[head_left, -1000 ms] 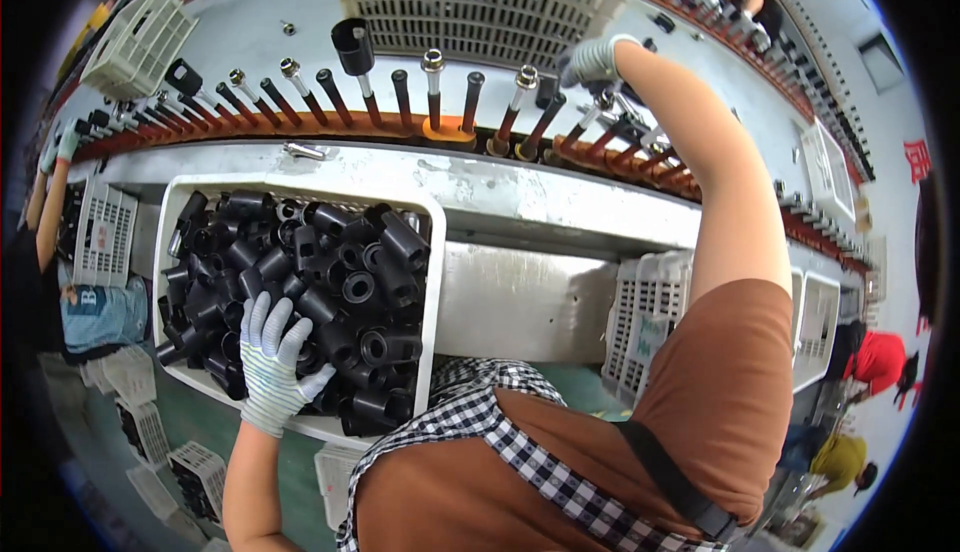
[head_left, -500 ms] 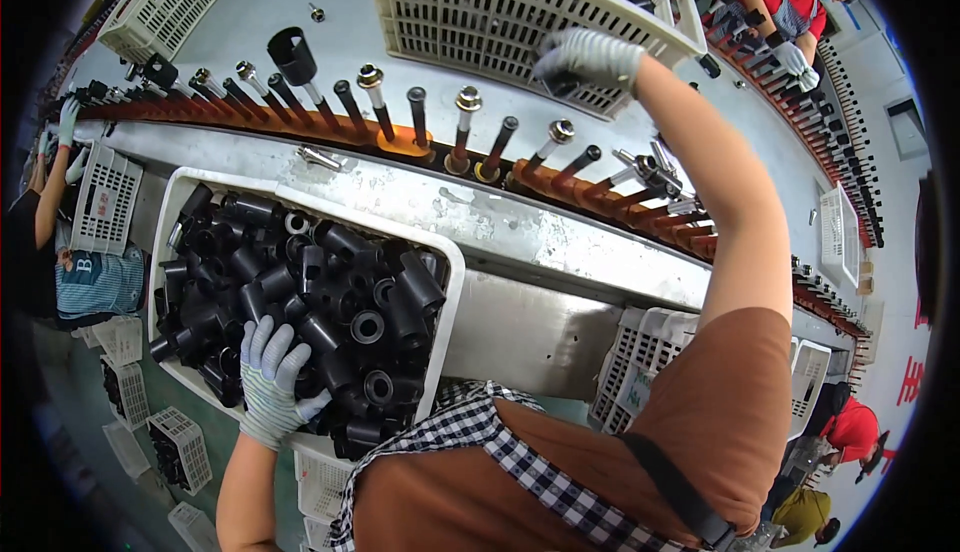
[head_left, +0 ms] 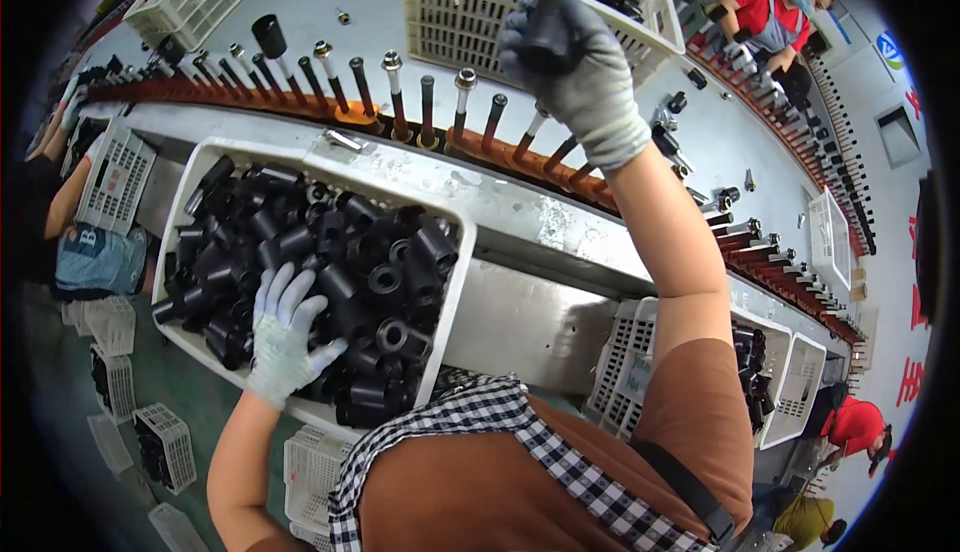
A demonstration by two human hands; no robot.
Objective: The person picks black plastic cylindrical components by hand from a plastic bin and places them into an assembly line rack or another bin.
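My right hand [head_left: 592,82], in a striped grey-white glove, is raised in front of the far crate and above the row of rods. Its fingers are closed round a black cylindrical sleeve [head_left: 548,36]. My left hand [head_left: 285,337], gloved too, lies with fingers spread on a heap of black tubular sleeves [head_left: 345,297]. They fill a white plastic bin [head_left: 456,292] in front of me. Beyond the bin runs a line of upright rods [head_left: 428,112], some dark and some topped with silver metal fittings [head_left: 466,78]. One rod farther left carries a black sleeve [head_left: 269,36].
A cream slotted crate [head_left: 450,17] with black parts stands across the rods. Another crate [head_left: 190,2] is at the far left. Stacked crates [head_left: 625,357] stand right of the bin. Co-workers are at the far right [head_left: 765,12] and far left [head_left: 65,187].
My right hand has come away from the far crate's side toward me, and the black sleeve in it now shows plainly. My left hand stays on the heap. The view has shifted slightly.
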